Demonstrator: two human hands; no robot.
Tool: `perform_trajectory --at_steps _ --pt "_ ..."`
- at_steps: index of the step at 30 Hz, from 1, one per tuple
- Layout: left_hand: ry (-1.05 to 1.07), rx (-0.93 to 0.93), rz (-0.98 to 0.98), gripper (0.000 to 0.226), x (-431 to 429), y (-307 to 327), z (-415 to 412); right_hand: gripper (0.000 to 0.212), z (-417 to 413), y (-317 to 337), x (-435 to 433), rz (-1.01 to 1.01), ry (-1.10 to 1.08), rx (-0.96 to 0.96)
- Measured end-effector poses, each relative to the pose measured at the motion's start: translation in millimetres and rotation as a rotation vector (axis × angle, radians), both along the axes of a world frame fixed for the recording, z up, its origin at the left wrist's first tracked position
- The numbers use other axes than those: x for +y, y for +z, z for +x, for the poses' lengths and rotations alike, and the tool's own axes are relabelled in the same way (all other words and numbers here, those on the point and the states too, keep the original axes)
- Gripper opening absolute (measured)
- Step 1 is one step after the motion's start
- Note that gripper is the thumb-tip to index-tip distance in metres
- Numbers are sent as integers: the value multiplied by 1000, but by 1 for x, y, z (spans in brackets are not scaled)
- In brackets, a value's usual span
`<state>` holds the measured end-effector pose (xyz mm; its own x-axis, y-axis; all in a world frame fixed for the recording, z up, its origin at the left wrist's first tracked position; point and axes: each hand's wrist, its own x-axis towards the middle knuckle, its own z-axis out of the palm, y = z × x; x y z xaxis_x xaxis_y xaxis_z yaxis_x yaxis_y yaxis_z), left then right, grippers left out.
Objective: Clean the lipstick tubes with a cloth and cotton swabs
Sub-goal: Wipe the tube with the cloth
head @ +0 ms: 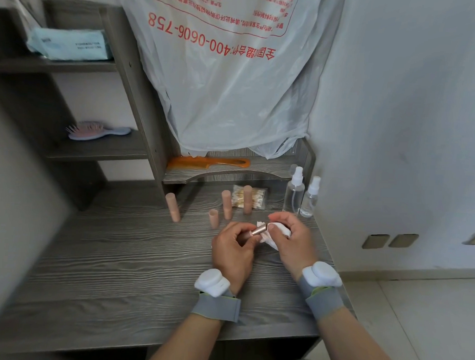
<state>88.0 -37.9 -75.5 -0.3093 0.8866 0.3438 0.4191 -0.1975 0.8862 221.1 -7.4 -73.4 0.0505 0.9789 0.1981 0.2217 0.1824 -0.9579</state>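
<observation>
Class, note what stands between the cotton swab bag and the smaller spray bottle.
The taller spray bottle stands between the cotton swab bag and the smaller spray bottle, shown in the head view.

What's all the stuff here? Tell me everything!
tubes: three, pink, upright on desk
cap: one, pink, upright among them
held tube: one, rose-gold, left hand
cloth: one, white, right hand
swabs: one bag, tan, behind tubes
bottles: two, clear, desk's back right
comb: one, orange, low shelf
brush: one, pink-blue, left shelf
pack: one, blue, top shelf
bag: one, white, hanging above
wristbands: two, grey-white, wrists
hands: two; left fingers grip held tube, right grip cloth
</observation>
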Motion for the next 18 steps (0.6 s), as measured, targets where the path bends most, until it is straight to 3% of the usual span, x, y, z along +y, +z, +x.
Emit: perform_trajectory --at_steps 18 --pt "-21 116 -33 21 2 2 3 31 -2 3 -2 9 -16 -64"
